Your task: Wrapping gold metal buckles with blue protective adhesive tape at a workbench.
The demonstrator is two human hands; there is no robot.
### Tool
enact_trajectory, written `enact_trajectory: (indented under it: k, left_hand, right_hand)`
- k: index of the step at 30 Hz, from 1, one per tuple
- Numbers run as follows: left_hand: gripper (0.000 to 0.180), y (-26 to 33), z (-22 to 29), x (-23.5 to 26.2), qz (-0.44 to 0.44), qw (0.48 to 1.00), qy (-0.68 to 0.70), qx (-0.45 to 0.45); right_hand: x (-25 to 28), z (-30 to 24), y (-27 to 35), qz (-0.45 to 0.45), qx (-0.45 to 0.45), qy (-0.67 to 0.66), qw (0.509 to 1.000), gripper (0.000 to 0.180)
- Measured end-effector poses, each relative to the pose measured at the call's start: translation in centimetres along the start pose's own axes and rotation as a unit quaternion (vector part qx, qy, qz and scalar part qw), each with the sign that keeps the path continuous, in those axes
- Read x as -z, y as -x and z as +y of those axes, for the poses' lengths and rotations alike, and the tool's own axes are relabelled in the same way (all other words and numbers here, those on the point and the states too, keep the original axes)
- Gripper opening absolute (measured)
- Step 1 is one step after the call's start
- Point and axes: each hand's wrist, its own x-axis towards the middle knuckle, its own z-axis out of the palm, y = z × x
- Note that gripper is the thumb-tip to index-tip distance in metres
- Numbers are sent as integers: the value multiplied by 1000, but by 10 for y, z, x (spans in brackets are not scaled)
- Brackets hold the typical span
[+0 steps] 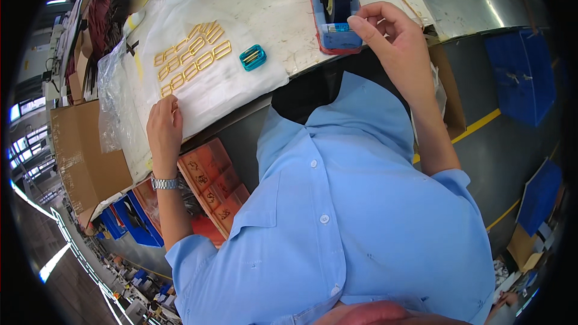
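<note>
Gold-coloured rectangular metal buckles lie in slanting rows on a white plastic sheet. My left hand, with a metal watch on its wrist, rests at the near left end of the front row. Its fingers are curled together by the last buckle; anything between them is hidden. At the front end of a blue-grey tape dispenser with a reddish base is my right hand. The thumb and forefinger close at the dispenser's tip, and I cannot make out what they hold. A teal translucent case sits right of the buckles.
The worktable ends in an edge close to my body. Below it, orange compartment trays hold small dark parts. A cardboard box and clear plastic wrap are at the left. A blue bin stands on the right.
</note>
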Motion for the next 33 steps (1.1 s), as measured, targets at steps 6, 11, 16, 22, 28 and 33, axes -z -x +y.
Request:
enact_trajectory:
  k: [6,11,16,22,28,33]
  left_hand:
    - [22,0,-11,5,-27,1000,0,16]
    - [18,-3,-12,10,-41,999,-35,-7]
    - [14,-7,-20,18,30,997,30,71]
    - [7,-71,114,59,6,817,574,47]
    - [10,-164,224,35,-120,748,638,-139]
    - [18,-203,226,40,-79,767,613,-173]
  right_hand:
    - [-12,8,-4,6,4,27,1000,32]
    - [-11,4,-7,-1,3,38,999,30]
    - [-11,7,-9,-10,-11,12,1000,31]
    - [-12,9,-8,-3,8,39,999,31]
    - [-14,10,-8,5,-2,20,1000,27]
    - [-15,0,-4,-10,-11,-12,1000,30]
